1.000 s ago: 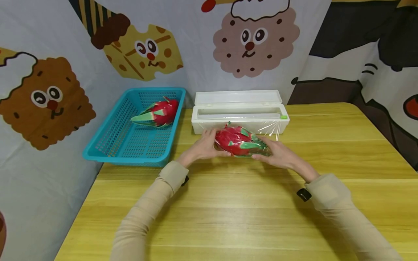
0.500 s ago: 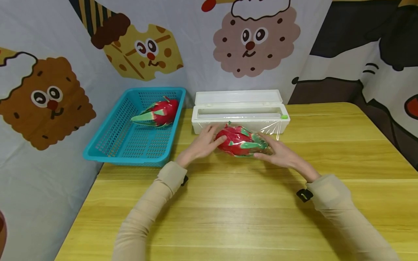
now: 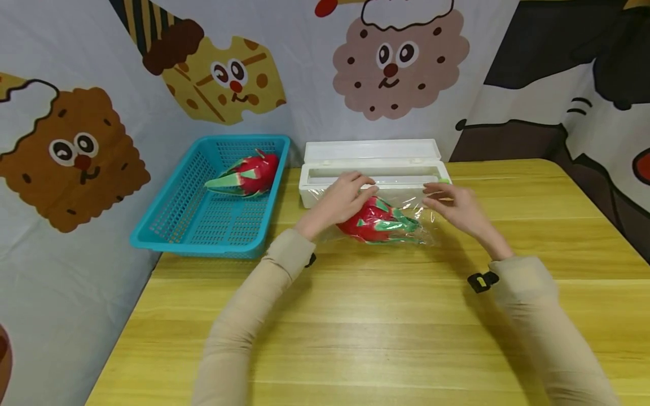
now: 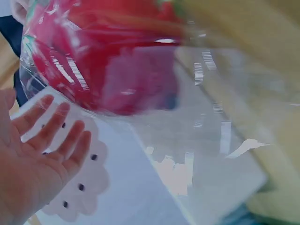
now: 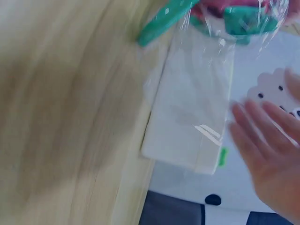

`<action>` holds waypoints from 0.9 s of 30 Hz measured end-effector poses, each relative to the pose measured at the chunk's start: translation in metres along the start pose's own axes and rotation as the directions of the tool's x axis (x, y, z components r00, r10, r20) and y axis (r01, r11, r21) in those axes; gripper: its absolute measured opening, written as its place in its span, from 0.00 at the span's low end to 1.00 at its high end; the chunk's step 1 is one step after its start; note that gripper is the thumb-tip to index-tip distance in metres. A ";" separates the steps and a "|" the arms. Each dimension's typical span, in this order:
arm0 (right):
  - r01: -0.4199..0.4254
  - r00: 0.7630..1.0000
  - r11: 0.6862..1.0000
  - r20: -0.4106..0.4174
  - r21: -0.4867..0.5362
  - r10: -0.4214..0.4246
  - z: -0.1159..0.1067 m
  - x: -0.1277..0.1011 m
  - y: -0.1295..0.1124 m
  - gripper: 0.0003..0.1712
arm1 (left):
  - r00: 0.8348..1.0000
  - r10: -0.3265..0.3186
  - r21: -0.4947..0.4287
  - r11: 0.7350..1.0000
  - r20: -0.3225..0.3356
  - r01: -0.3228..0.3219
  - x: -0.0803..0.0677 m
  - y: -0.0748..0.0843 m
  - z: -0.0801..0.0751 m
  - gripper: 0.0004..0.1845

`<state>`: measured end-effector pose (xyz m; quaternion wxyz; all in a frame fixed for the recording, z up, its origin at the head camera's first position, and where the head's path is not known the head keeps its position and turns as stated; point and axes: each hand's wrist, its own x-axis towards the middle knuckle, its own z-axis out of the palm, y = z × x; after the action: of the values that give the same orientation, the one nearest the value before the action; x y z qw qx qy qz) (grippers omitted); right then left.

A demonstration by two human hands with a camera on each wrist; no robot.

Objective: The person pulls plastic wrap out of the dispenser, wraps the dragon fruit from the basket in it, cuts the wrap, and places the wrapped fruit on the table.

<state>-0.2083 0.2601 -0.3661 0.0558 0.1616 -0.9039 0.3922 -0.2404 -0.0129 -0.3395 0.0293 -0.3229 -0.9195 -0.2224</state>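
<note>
Hands (image 3: 396,200) open above wrapped dragon fruit (image 3: 378,221), dispenser (image 3: 373,169) behind

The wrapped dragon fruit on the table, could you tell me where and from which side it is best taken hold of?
Probably around its round red body, from above. The wrapped dragon fruit lies on its side in front of the white film dispenser, leafy green tip to the right. The thin tip and loose film offer a poor hold. The left hand and right hand hover open above it.
</note>
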 end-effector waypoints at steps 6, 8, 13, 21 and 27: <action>-0.065 0.962 0.989 -0.271 -0.136 0.026 -0.009 0.018 0.014 0.30 | 0.985 0.088 0.059 0.993 0.149 -0.098 0.037 0.025 -0.004 0.23; -0.128 0.974 0.983 -0.205 -0.132 0.100 -0.012 0.022 0.020 0.36 | 0.975 0.137 0.055 0.987 0.175 -0.149 0.051 0.033 -0.003 0.22; -0.233 0.972 0.966 -0.051 -0.110 0.228 -0.017 0.026 0.032 0.43 | 0.957 0.191 0.059 0.976 0.219 -0.209 0.081 0.047 0.003 0.20; -0.268 0.963 0.962 -0.031 -0.046 0.267 -0.015 0.025 0.047 0.42 | 0.922 0.129 0.273 0.932 0.365 -0.239 0.110 0.068 0.015 0.18; -0.253 0.965 0.965 -0.084 -0.065 0.248 -0.012 0.025 0.047 0.37 | 0.872 0.012 0.438 0.862 0.489 -0.257 0.117 0.088 0.023 0.27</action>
<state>-0.2483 0.2929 -0.3847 0.0456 0.0289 -0.9284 0.3677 -0.2774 0.1252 -0.3028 -0.0979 -0.4142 -0.8987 0.1054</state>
